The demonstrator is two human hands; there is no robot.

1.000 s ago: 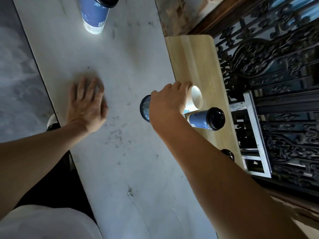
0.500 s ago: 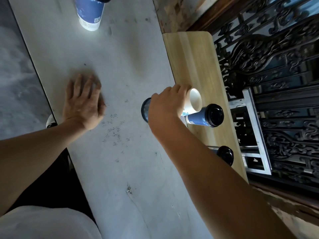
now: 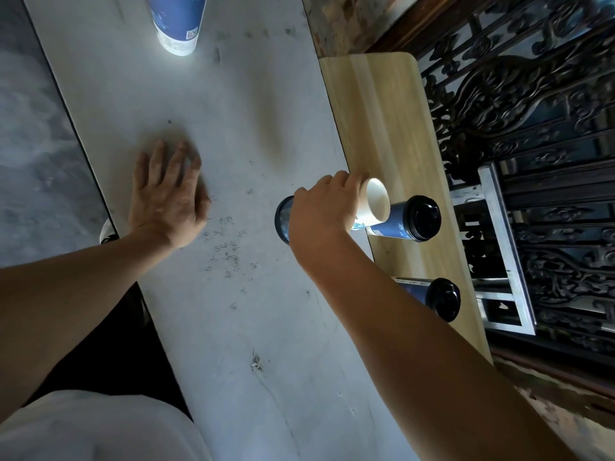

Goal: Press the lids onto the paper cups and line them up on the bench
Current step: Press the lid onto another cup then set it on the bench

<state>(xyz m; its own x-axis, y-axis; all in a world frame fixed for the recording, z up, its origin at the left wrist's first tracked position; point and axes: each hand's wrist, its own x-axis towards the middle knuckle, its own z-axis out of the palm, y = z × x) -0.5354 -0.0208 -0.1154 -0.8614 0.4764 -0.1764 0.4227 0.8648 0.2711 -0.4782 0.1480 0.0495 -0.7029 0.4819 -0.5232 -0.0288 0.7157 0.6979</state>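
Grey table [image 3: 266, 128] is filling most of the view, running top to bottom, its surface scuffed and carrying a patch of small dark marks [image 3: 226, 251] near the middle. A dark carved screen [image 3: 532, 94] is standing along the right side. Mottled grey floor [image 3: 33, 128] is showing on the left. A pale wooden table [image 3: 382, 111] is lying between the grey table and the screen, butting against the grey edge. A metal frame [image 3: 499, 227] is leaning by the screen.

Left hand [image 3: 166, 201] is lying flat on the grey table, fingers straight and released, holding nothing. Right hand [image 3: 322, 214] is reaching over the seam between the two tables, fingers curling round the open cup [image 3: 377, 202], which is showing its white inside and has no lid. A dark round end is showing left of that hand; cannot tell what it is.

A lidded cup [image 3: 399, 221], blue with a black lid, is standing on the wooden table just behind the open cup; cannot tell if they are touching. A second lidded cup [image 3: 432, 297] is standing nearer on the same table. A far cup [image 3: 178, 24], blue with a white base, is standing on the grey table at the top edge.
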